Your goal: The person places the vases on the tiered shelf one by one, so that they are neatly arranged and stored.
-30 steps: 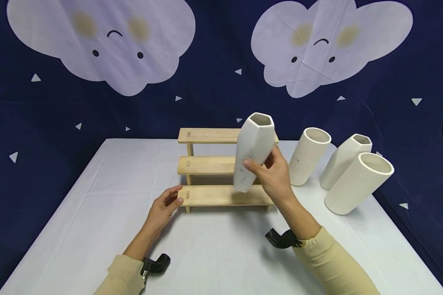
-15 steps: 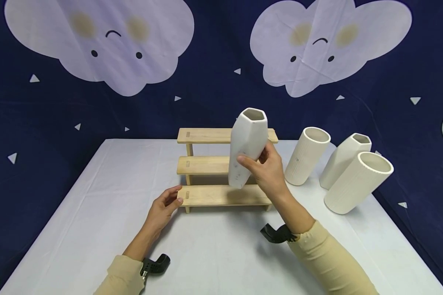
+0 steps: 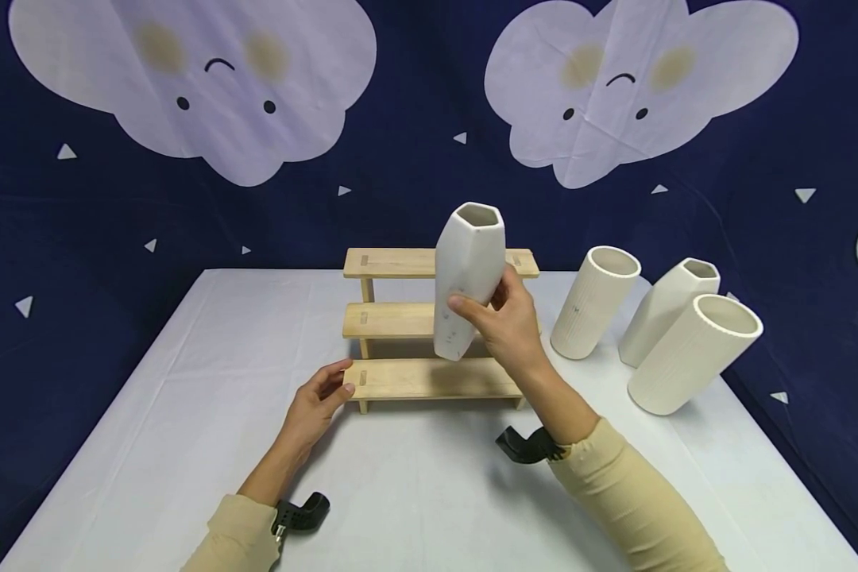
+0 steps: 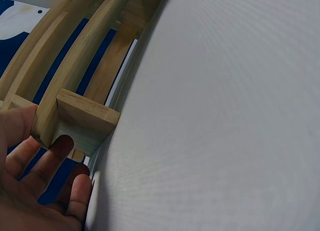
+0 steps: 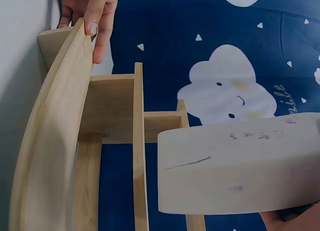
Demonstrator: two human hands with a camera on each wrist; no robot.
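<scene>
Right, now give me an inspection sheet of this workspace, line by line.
Surface: white cloth, lightly creased.
Job's things: three-tier wooden stand; held faceted vase, dark marks on its side; to the stand's right, a second faceted vase and two ribbed vases.
Clutter: nothing seen.
Left hand: pinches the left end of the lowest shelf.
Right hand: grips the held faceted vase, raised in front of the stand.
Cables: nothing seen.
Surroundings: navy backdrop with pale clouds and small triangles.
</scene>
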